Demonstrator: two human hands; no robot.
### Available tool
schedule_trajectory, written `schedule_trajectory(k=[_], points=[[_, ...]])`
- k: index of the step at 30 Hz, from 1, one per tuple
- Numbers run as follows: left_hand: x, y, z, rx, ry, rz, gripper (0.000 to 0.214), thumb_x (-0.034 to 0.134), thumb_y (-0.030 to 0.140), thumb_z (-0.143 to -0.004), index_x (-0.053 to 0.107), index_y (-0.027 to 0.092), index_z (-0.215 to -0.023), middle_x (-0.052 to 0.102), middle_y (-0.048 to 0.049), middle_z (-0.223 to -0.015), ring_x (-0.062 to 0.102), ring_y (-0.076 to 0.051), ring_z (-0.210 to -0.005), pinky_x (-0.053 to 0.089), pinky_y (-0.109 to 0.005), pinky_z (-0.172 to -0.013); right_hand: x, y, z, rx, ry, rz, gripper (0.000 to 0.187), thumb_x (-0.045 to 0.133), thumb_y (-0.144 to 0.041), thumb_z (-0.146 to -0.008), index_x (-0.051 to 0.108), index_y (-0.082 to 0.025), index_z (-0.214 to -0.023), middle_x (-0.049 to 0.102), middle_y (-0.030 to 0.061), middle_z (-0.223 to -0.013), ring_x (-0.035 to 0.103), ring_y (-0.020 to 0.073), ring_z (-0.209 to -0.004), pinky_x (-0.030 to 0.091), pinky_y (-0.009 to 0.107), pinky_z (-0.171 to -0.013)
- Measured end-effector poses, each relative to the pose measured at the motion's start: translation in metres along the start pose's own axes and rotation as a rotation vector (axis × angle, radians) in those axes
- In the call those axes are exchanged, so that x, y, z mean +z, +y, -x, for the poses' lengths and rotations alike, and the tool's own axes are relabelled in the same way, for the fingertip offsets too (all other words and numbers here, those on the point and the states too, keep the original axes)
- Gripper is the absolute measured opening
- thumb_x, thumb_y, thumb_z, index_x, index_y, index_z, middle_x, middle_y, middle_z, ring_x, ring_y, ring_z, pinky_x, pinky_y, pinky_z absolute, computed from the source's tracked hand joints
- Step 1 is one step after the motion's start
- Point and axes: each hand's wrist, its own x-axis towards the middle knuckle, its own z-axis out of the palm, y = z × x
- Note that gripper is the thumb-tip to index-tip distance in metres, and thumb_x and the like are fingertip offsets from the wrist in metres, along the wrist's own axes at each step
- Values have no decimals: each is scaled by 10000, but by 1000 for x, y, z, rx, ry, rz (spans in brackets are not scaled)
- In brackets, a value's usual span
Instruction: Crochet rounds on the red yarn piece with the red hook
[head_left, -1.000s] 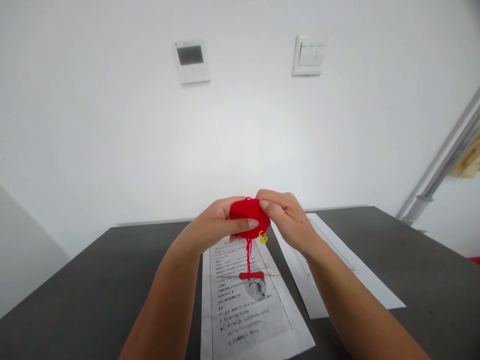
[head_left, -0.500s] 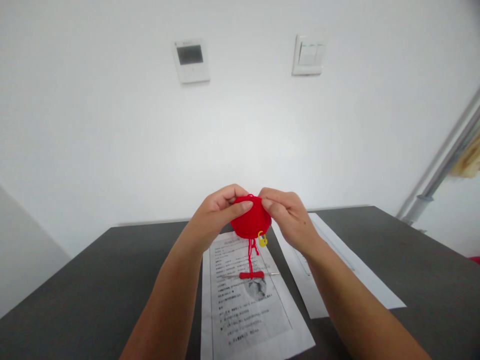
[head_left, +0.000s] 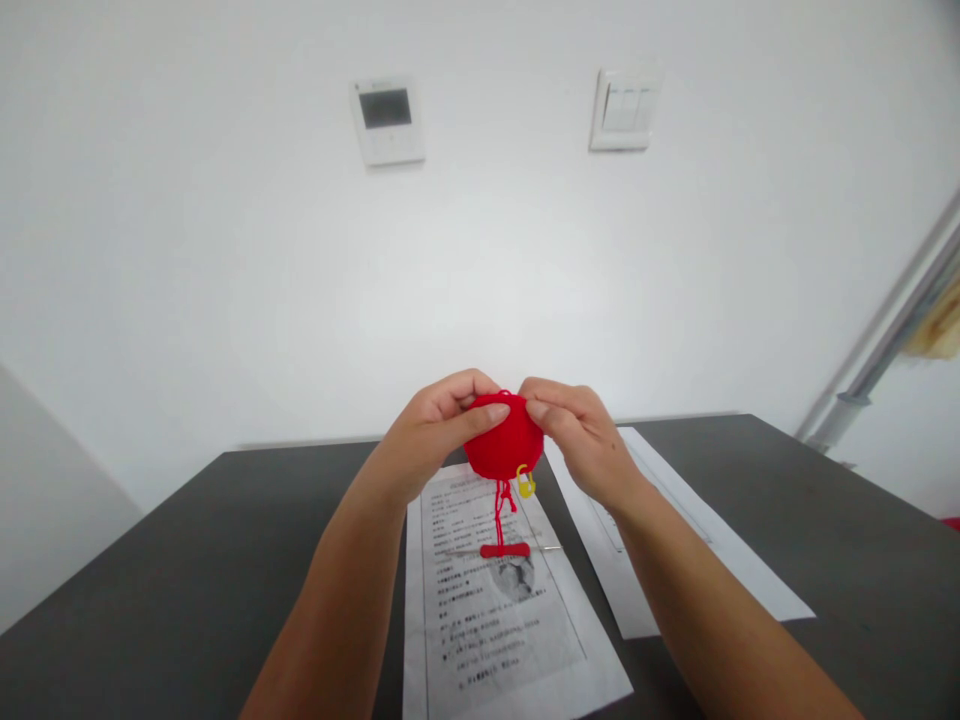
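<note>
A round red crocheted piece is held up between both hands above the table. My left hand pinches its upper left edge, thumb across the front. My right hand grips the upper right edge between thumb and fingers. A yellow stitch marker hangs from the lower right rim. Red yarn strands dangle below it toward a crochet hook with a red handle, which lies across a printed sheet. The fingers behind the piece are hidden.
A second paper sheet lies on the dark table at the right, partly under my right forearm. A white wall stands behind, with a control panel and a light switch. A grey pipe runs along the right.
Almost nothing differs. The whole view has shifted very slightly, and both hands keep the same hold on the red piece.
</note>
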Motion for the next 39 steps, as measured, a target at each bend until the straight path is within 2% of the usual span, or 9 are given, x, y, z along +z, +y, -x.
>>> schedule_trajectory(k=[15,25,39], points=[[1,-1,0,0,7,-11,199,739,309,-770,604,164,-754,605,28,-649,523,-83,-584,398,-208,-571,0,1,0,-24,-7,18,282,421,-227,-865,393,-211,-585,368,-54,-545,350,95,-505,263,251,-501],[0,-2,-1,-16,2,-29,221,743,331,-754,595,167,-758,592,31,-645,510,-87,-569,385,-219,-566,0,-2,0,9,11,30,256,413,-210,-806,369,-213,-554,342,-56,-520,317,89,-485,240,244,-479],[-1,-3,-1,-26,-12,-20,225,745,329,-760,593,163,-769,595,28,-653,512,-85,-581,380,-215,-572,0,-1,0,-6,18,21,268,423,-209,-837,392,-207,-571,362,-56,-541,342,92,-504,253,249,-499]])
